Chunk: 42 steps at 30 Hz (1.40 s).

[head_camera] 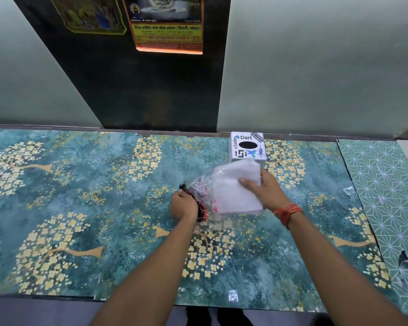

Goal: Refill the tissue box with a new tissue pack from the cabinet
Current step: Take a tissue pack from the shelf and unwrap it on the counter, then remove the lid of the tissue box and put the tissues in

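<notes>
The tissue pack (236, 189) is held above the middle of the counter (80, 208), just near of the tissue box (247, 147). It is seen as a soft white stack of folded tissues, roughly square, tilted with its far corner raised toward the box. A thin, clear, crinkled wrapper (199, 191) is seen around its left side, bunched there and printed in red and black.

The wrapper's bunched left end is gripped by the left hand (184, 205), with the fingers curled around it. The right edge of the white stack is pinched by the right hand (266, 191), the thumb laid on top and the fingers tucked beneath. The two hands are kept apart, one at each end of the pack. A red thread (287, 211) is worn on the right wrist.

The tissue box is set at the far edge of the counter, against the wall. It is white, covered with stickers, and has a dark oval opening on top.

The print on the wrapper is blurred and cannot be read. How much of the stack lies inside the film cannot be told. The near face of the box is hidden behind the pack. A calendar (167, 27) on the dark panel (151, 90) is cut off at the top.
</notes>
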Each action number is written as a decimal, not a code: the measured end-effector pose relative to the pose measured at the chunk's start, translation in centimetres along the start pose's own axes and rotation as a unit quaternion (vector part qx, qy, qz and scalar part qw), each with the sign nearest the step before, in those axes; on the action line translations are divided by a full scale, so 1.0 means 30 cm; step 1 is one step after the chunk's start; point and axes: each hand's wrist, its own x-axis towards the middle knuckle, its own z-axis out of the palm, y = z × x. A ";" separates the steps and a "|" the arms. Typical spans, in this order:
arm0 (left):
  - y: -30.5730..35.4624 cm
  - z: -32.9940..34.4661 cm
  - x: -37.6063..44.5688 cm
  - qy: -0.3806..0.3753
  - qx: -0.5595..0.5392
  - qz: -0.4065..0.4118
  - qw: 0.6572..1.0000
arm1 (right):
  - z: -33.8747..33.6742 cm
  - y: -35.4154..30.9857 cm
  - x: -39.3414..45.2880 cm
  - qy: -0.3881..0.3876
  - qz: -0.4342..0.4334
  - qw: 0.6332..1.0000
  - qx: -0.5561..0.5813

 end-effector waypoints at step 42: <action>0.287 0.072 -0.054 -0.265 -0.073 0.123 0.954 | -0.051 0.054 0.324 0.081 -0.093 0.834 -0.537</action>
